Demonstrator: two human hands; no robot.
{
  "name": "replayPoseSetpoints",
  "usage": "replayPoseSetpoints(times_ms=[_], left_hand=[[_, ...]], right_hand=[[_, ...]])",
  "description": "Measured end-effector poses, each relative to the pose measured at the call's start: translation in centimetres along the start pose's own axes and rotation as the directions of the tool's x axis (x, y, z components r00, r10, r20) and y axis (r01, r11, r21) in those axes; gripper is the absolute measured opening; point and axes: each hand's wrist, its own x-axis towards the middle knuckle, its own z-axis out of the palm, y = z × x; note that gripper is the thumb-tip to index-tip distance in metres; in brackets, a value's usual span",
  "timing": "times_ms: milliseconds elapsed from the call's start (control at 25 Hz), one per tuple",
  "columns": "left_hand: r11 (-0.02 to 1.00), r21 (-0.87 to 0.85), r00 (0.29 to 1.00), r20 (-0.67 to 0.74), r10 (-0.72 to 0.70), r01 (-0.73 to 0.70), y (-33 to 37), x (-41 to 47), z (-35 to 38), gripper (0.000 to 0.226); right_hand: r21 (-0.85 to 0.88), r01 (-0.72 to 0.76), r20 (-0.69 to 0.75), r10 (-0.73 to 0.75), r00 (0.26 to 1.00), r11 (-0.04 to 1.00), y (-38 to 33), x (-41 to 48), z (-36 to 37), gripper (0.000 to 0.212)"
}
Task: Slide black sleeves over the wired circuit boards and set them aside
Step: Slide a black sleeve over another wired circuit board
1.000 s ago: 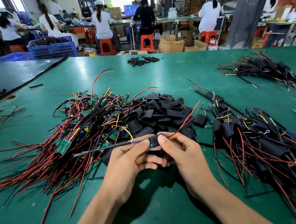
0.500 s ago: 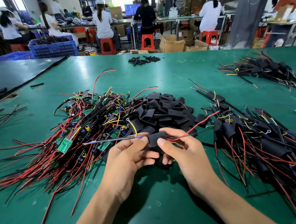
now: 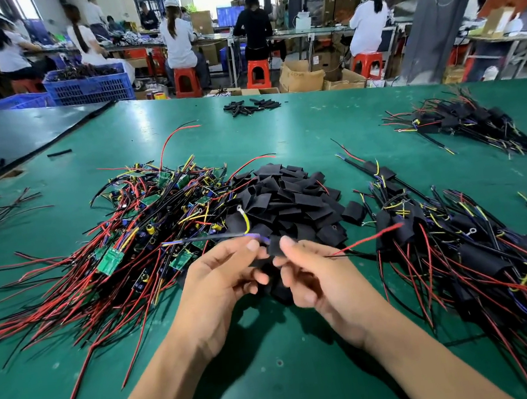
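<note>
Both hands meet above the green table (image 3: 306, 367), in front of a heap of loose black sleeves (image 3: 288, 196). My left hand (image 3: 221, 278) pinches the purple and black wires coming out of one sleeved board (image 3: 273, 247). My right hand (image 3: 309, 275) pinches the black sleeve on that board, whose red wire runs off to the right. The board itself is hidden inside the sleeve. To the left lies a tangle of bare green circuit boards with red and black wires (image 3: 124, 253). On the right sits a pile of sleeved boards (image 3: 475, 248).
A second pile of sleeved boards (image 3: 462, 120) lies at the far right, and a few thin black tubes (image 3: 250, 105) lie near the far edge. A darker table (image 3: 5, 135) adjoins on the left. Several people sit at benches behind, beside blue crates (image 3: 90, 84).
The hands have lifted slightly and drifted right with the board. The sleeve now covers the board, and its red wire has swung lower and further right.
</note>
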Motion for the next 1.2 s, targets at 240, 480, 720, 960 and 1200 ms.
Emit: replayPoseSetpoints(times_ms=[240, 480, 720, 960, 1200], left_hand=[[0.998, 0.059, 0.991, -0.135, -0.009, 0.017, -0.2, 0.3, -0.4, 0.013], [0.991, 0.133, 0.953, -0.296, 0.059, -0.02, -0.6, 0.7, -0.5, 0.009], [0.95, 0.312, 0.869, -0.462, 0.178, -0.028, 0.0, 0.9, -1.9, 0.04], [0.84, 0.539, 0.885, -0.42, 0.201, 0.065, 0.0, 1.0, -2.3, 0.032], [0.759, 0.642, 0.882, -0.413, 0.228, 0.104, 0.2, 1.3, -2.7, 0.008]], right_hand=[[0.265, 0.383, -0.685, -0.108, 0.721, 0.885, -2.2, 0.6, -2.7, 0.034], [0.176, 0.357, -0.7, -0.138, 0.7, 0.917, -1.4, 1.2, -3.4, 0.038], [-0.105, 0.32, -0.611, -0.315, 0.726, 0.941, -0.1, 2.0, -3.6, 0.024], [-0.212, 0.282, -0.524, -0.353, 0.775, 0.936, 0.5, 1.8, -3.5, 0.024], [-0.265, 0.281, -0.48, -0.379, 0.791, 0.922, 0.6, 1.8, -3.3, 0.024]])
